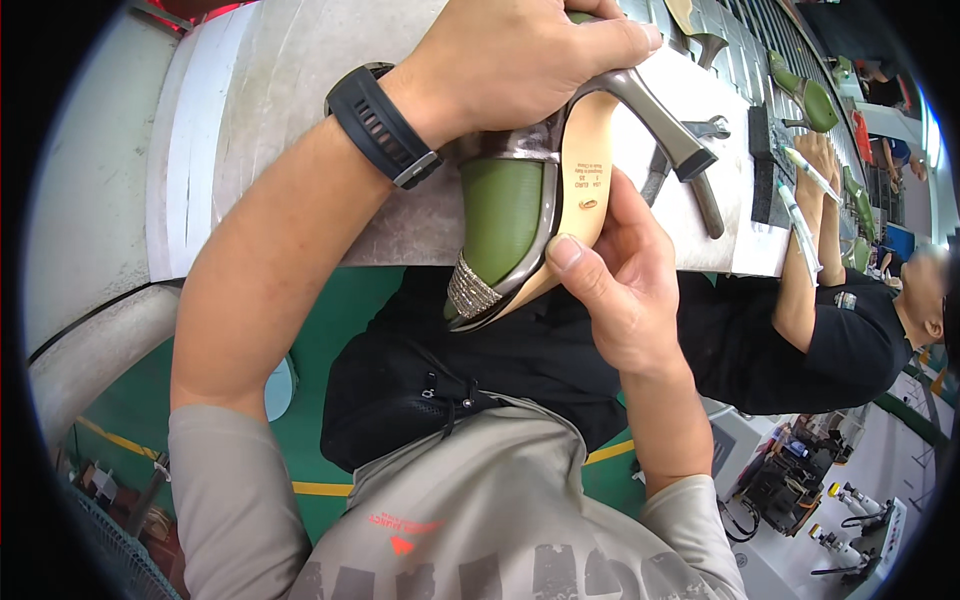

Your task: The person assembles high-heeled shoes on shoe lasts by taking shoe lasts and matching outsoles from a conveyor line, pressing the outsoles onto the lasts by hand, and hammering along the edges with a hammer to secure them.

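Two hands steady a green high-heeled shoe at the bench edge.

The left hand's [520,60] fingers curl over the heel end, pressing it down on the bench [270,90], seemingly to stop it rocking; the right hand's [615,280] thumb lies flat on the tan sole while its fingers wrap beneath, apparently propping the shoe [520,200] sole-side up. A small oval sticker and dark print sit on the sole near the heel. A black watch [385,125] is left of the shoe; pliers [700,165] and a co-worker's arm [810,240] lie right.
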A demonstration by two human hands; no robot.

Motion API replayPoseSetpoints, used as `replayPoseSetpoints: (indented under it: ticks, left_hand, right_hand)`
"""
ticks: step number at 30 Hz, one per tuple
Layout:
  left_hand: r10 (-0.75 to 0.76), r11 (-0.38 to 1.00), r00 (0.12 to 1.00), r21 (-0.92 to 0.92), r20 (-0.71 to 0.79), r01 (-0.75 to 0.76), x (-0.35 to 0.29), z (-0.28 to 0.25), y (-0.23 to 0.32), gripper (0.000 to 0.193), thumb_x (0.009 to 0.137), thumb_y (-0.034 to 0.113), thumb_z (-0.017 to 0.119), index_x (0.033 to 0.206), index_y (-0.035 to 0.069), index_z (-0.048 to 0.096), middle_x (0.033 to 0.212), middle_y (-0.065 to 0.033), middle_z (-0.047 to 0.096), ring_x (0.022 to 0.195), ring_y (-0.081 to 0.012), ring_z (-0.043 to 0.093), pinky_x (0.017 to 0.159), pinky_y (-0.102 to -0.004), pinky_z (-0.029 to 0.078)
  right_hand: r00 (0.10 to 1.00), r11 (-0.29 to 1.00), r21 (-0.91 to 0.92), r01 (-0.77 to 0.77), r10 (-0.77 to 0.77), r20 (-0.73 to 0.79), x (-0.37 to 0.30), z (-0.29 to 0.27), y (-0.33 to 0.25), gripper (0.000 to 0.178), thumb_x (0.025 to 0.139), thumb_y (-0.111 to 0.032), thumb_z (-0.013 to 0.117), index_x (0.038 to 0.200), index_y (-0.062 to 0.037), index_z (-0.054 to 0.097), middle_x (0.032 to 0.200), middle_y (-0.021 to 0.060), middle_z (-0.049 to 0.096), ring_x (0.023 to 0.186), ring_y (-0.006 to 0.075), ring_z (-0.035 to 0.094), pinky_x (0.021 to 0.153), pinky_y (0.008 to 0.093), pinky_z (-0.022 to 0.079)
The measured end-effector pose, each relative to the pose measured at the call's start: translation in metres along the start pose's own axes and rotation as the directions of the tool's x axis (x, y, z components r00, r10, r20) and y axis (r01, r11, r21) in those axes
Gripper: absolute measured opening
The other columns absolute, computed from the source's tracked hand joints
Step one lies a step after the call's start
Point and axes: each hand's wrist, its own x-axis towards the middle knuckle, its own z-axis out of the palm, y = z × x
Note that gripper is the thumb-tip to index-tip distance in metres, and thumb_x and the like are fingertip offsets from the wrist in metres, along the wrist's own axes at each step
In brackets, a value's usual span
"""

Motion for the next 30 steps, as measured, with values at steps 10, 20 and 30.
replayPoseSetpoints:
  ticks: [10, 20, 30]
  left_hand:
    - [0.095, 0.992, 0.994, 0.084, 0.047, -0.099, 0.011, -0.005, -0.01, 0.032, 0.097, 0.025, 0.071, 0.094, -0.007, 0.074, 0.075, -0.0089, 0.073, 0.07, -0.0099, 0.065, 0.065, -0.0265, 0.053]
    - [0.317, 0.855, 0.93, 0.48, -0.186, -0.196, -0.113, -0.059, 0.004, 0.058, 0.077, 0.022, 0.092, 0.126, 0.002, 0.067, 0.125, -0.0115, 0.064, 0.109, -0.0226, 0.065, 0.095, -0.0328, 0.052]
    - [0.508, 0.51, 0.852, 0.754, 0.124, -0.414, -0.122, -0.043, -0.011, 0.075, 0.073, 0.03, 0.095, 0.133, -0.002, 0.064, 0.134, -0.024, 0.068, 0.121, -0.0367, 0.069, 0.104, -0.0441, 0.055]
  right_hand:
    - [0.994, 0.972, -0.23, 0.042, -0.064, -0.087, 0.056, -0.007, -0.019, 0.033, 0.091, -0.012, 0.078, 0.116, 0.0058, 0.068, 0.099, 0.0074, 0.072, 0.085, 0.0128, 0.068, 0.075, 0.0297, 0.057]
    - [0.866, 0.288, -0.859, 0.423, -0.407, 0.29, 0.073, -0.015, -0.059, 0.055, 0.085, -0.035, 0.085, 0.124, -0.0002, 0.071, 0.111, 0.0172, 0.074, 0.106, 0.032, 0.07, 0.094, 0.0384, 0.053]
    - [0.605, 0.022, -0.692, 0.722, -0.504, 0.616, 0.079, -0.009, -0.037, 0.06, 0.069, -0.036, 0.088, 0.118, -0.0036, 0.073, 0.117, 0.0121, 0.074, 0.107, 0.0328, 0.068, 0.1, 0.0455, 0.049]
